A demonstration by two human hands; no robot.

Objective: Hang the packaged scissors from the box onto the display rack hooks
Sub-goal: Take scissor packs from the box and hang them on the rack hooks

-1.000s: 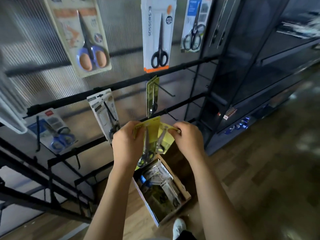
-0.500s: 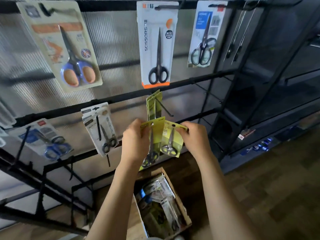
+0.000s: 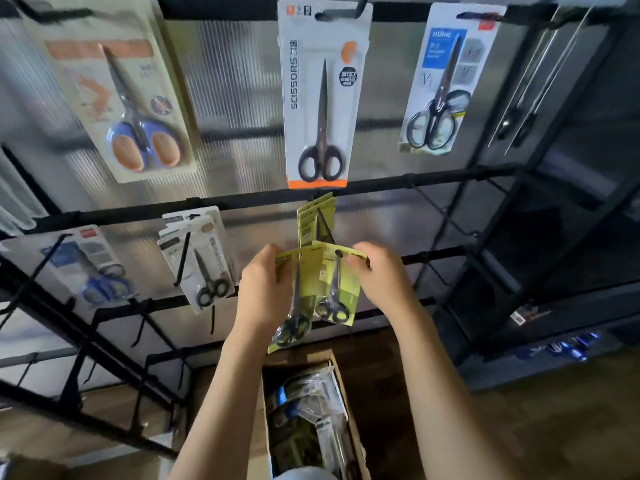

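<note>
left hand (image 3: pixel 266 289) pinches one yellow pack (image 3: pixel 294 306) | right hand (image 3: pixel 381 275) pinches another (image 3: pixel 341 292) (both raised slightly since) | white card (image 3: pixel 322 91) reads "SCISSORS"

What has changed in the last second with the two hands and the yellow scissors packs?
Both hands rose toward the hook holding yellow packs. The left hand still grips its yellow scissors pack; the right hand still pinches the smaller pack. Neither is hung yet. The box and hanging packs stayed put.
</note>
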